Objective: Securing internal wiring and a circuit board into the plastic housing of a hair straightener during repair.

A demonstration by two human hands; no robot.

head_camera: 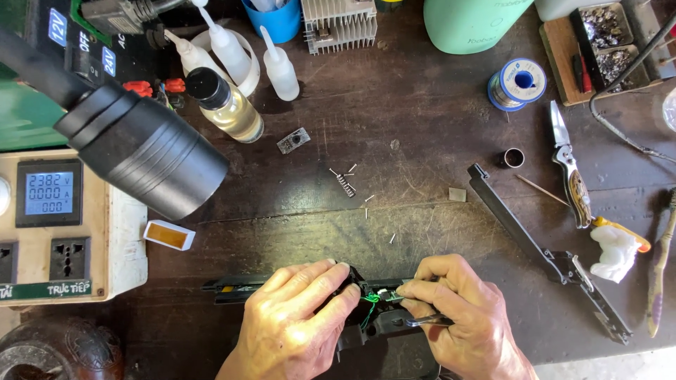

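Together — both hands [373, 317] on black part [296, 285]

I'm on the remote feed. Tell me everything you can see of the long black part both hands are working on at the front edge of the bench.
The long black part lies flat and crosswise on the dark wooden bench, close to its near edge. It looks like moulded plastic: a narrow bar to the left, a bulkier body below the hands. Thin green wires and a small pale component show at the middle. The left hand covers and steadies its centre; the right hand pinches it near the wires, holding a slim metal tool. Its right end is hidden.
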